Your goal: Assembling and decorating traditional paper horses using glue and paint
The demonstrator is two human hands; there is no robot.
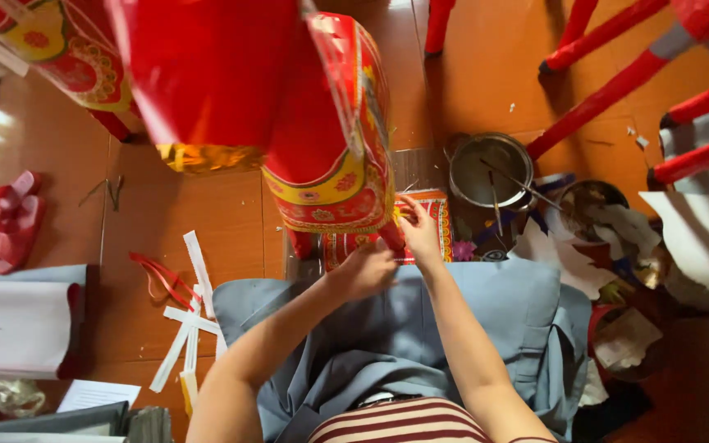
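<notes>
Orange tiled floor point(231, 221), workshop clutter all round; the person is sitting low, grey trousers filling the near centre. A large red paper horse figure point(330, 139) is standing just beyond the knees, its patterned trim facing right. Left hand point(364, 272) is curling closed at the figure's near lower edge, apparently pinching the trim, though the fingertips are hidden. Right hand point(418, 231) is pressing fingers together on the same edge, beside a red leg point(389, 234). Judgement: smoothing outward from the pinned point while holding the figure steady should be keeping the paper flat. White paper strips point(190, 324) are lying near left; a metal pot point(490, 171) is sitting far right.
</notes>
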